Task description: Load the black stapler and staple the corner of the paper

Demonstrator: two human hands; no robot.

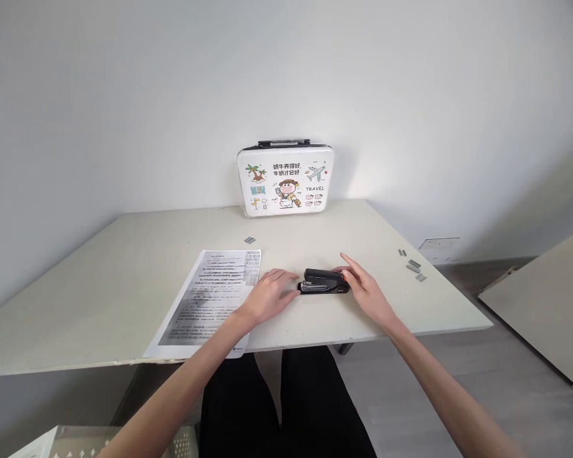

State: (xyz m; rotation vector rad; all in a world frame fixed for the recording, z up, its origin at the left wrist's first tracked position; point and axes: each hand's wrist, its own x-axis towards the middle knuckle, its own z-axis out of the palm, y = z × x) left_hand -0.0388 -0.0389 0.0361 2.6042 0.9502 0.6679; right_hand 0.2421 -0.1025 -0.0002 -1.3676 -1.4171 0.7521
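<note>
One half-open hand (364, 289) (the right) touches a black stapler (322, 280).

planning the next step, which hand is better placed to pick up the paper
Probably the left hand: it is beside the paper, its forearm over it, while the right hand is beyond the stapler.

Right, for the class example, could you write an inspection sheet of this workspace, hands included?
Surface: pale table, dark specks near the front edge.
Job's things: black stapler lying between the hands; printed paper to its left, reaching over the front edge.
Clutter: grey strips beyond the paper, more toward the right edge; white case upright at the back.
Hands: left hand at the stapler's front end, contact unclear; right hand at its rear.
Cables: nothing seen.
Surroundings: wall behind, perforated box at lower left.
</note>
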